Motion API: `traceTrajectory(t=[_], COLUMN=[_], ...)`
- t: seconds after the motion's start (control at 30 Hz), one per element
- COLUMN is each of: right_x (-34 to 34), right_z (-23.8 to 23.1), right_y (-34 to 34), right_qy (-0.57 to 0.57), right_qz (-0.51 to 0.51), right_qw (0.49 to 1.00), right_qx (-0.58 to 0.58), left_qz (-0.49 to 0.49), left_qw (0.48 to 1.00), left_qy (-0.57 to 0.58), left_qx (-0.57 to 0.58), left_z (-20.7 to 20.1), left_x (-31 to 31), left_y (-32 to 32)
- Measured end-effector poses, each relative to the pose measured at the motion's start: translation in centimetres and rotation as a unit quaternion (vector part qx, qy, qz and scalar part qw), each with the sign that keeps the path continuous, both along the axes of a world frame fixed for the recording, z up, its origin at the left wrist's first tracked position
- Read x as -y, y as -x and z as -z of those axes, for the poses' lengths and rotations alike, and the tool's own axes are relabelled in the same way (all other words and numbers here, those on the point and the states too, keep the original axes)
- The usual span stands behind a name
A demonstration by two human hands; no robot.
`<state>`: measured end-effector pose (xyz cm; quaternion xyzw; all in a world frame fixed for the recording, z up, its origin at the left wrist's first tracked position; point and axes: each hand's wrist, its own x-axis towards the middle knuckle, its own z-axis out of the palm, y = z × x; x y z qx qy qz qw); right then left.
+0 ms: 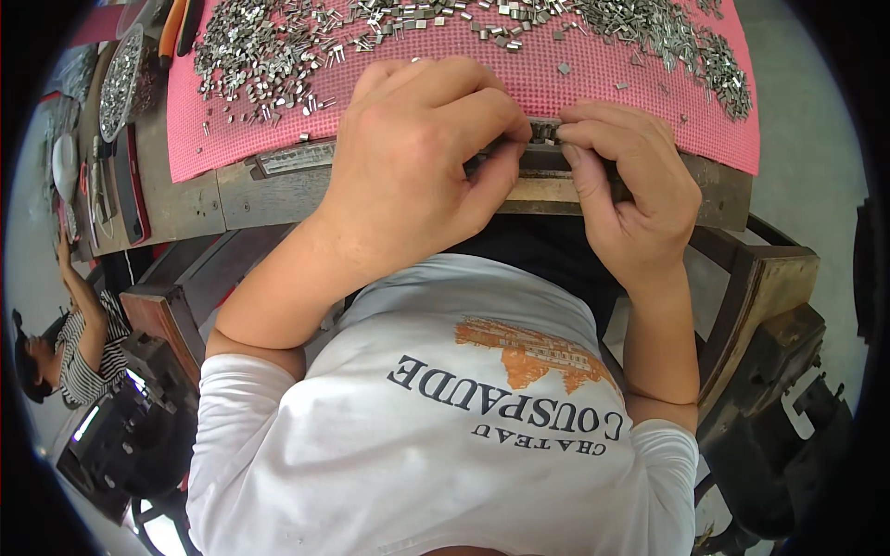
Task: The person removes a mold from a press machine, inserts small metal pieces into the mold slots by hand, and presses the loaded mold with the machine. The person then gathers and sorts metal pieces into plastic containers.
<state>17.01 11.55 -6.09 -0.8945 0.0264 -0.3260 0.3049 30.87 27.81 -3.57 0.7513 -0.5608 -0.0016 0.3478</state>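
Observation:
Along the front edge of the table lies a long metal bar fixture (295, 158), with a row of small dark metal pieces (544, 131) in the gap between my hands. My left hand (417, 148) reaches over its middle. There the thumb and forefinger are pinched together, and whatever sits between them is hidden. To the right, my right hand (640, 181) is closed, its thumb and forefinger tips pressed on a small metal piece at the end of that row. The other right fingers curl above the bar.
A pink mesh mat (445, 83) bears heaps of tiny metal parts (255, 56). On the left are a clear tub of metal bits (120, 83), orange-handled pliers (171, 35) and a dark red-edged phone-like object (130, 195). A co-worker (83, 347) is at far left.

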Motion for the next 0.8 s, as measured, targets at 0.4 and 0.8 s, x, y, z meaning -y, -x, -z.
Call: traceTrajectory(t=[0.4,0.8], right_x=[-0.6,-1.2], right_z=[0.3,0.8], right_y=[-0.7,-1.3], right_qy=[0.039,0.195], right_qz=[0.004,-0.002], right_qw=[0.998,0.979], right_qx=[0.045,0.066], left_qz=[-0.022,-0.032], left_qw=[0.996,0.995], left_qy=[-0.043,0.037], left_qx=[0.08,-0.089], left_z=[-1.0,0.7], left_x=[0.1,-0.3], left_y=[0.9,0.5])
